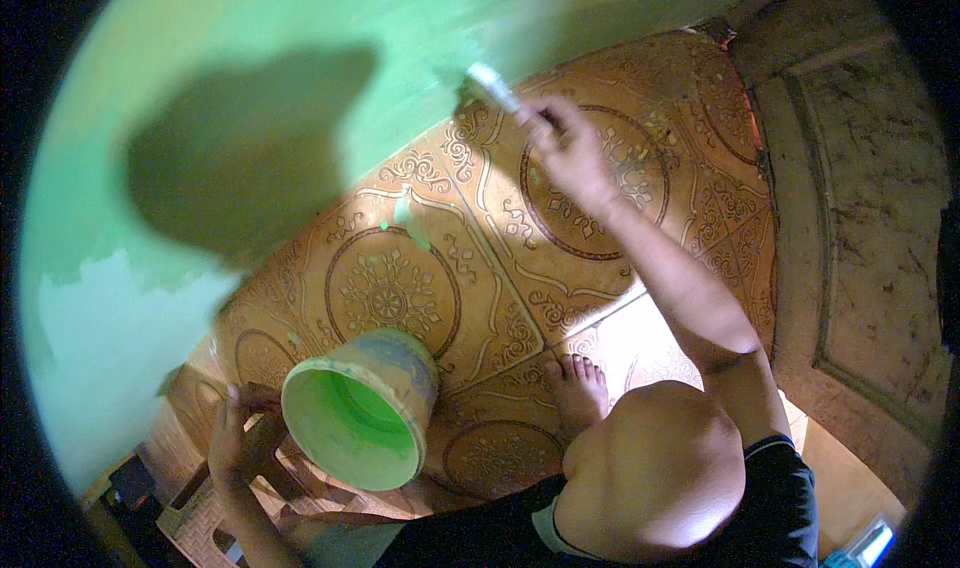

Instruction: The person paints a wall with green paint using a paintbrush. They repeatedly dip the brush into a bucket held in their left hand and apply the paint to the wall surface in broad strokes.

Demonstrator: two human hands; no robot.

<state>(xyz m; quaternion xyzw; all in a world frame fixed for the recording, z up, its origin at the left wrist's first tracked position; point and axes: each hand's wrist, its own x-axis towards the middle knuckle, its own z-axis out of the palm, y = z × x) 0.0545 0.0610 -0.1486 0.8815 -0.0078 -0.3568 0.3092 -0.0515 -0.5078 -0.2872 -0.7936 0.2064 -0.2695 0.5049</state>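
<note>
My right hand (566, 144) grips the handle of a paintbrush (493, 86), whose blurred head is at the lower part of the green-painted wall (420, 50), just above the floor edge. My left hand (229, 433) is low at the left, beside a plastic bucket (356, 410); its fingers are partly in shadow, and whether they hold anything is unclear. The bucket is tilted, its mouth towards me, with green paint inside. A paler, light-blue patch (120, 343) shows on the wall at the left.
Patterned brown floor tiles (390, 290) bear green paint drips (384, 226). A panelled door (877, 215) stands at the right. My bare foot (581, 388) and bent knee are near the bucket. A woven-textured plastic piece (195, 527) lies at the lower left.
</note>
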